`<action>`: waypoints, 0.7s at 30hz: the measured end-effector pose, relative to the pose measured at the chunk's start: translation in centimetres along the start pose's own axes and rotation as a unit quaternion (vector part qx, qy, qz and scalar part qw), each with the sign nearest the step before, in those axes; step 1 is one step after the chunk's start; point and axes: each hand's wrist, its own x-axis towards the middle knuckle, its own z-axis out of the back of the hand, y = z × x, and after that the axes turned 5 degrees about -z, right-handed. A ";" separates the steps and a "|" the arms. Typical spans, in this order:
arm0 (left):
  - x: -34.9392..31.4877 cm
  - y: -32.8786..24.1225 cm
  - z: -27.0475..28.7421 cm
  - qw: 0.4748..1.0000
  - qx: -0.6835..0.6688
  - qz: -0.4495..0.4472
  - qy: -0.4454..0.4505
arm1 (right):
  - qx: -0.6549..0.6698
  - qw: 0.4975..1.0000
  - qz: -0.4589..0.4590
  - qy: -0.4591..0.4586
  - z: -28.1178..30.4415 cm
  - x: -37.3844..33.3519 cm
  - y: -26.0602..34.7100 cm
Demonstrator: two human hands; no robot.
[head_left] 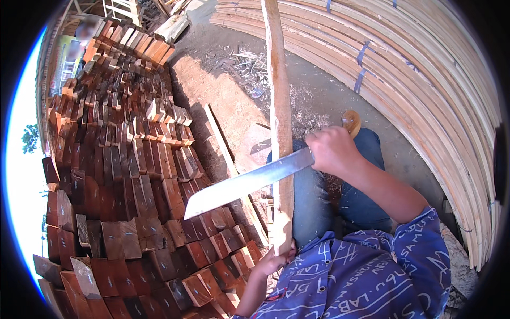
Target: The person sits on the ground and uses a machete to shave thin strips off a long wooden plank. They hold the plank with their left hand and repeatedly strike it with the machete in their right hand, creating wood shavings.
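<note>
My right hand [334, 150] is closed round the grip of a machete [244, 183], whose wooden handle end shows beyond my fist. Its broad, bare metal blade points left and slightly toward me, crossing over a long pale wooden pole [278, 90]. The pole stands lengthwise in front of me, running from near my lap to the far edge of the view. Near my waist, my left hand [276, 260] grips the pole's lower part, its fingers partly hidden. Whether the blade touches the wood I cannot tell.
Stacked reddish-brown wooden blocks [122, 236] fill the left side. Long bundled strips of timber [419, 90], tied with blue bands, curve along the right. Wood shavings [252, 66] lie on the dirt ground ahead. A thin plank [226, 143] lies left of the pole.
</note>
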 end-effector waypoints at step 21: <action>1.0 -0.9 -0.3 0.999 0.022 -0.017 0.025 | -0.039 0.992 -0.118 0.010 3.1 2.0 -1.9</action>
